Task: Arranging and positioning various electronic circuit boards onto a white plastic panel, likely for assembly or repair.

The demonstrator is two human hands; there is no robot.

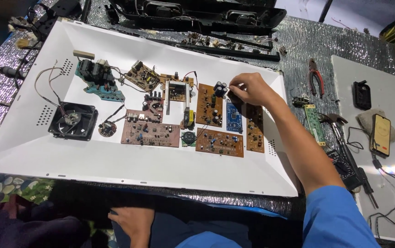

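The brown circuit board (210,106) with dark blue capacitors lies in the white tray (32,151) among other boards, just left of a small blue board (234,117). We reach our right hand (248,88) over its top right corner, fingers (232,86) bunched together at the capacitors; whether they pinch anything, we cannot tell. Our left hand (132,220) rests below the tray's near edge, fingers loosely spread. A black fan (72,121) sits at the tray's left, and red-handled pliers (316,77) lie on the tabletop.

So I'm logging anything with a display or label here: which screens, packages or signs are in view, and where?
Phone: right side, lying on the grey board beside the white tray; upright rectangle, lit orange-yellow screen, dark edge, cable attached.
No packages, labels or signs can be made out.
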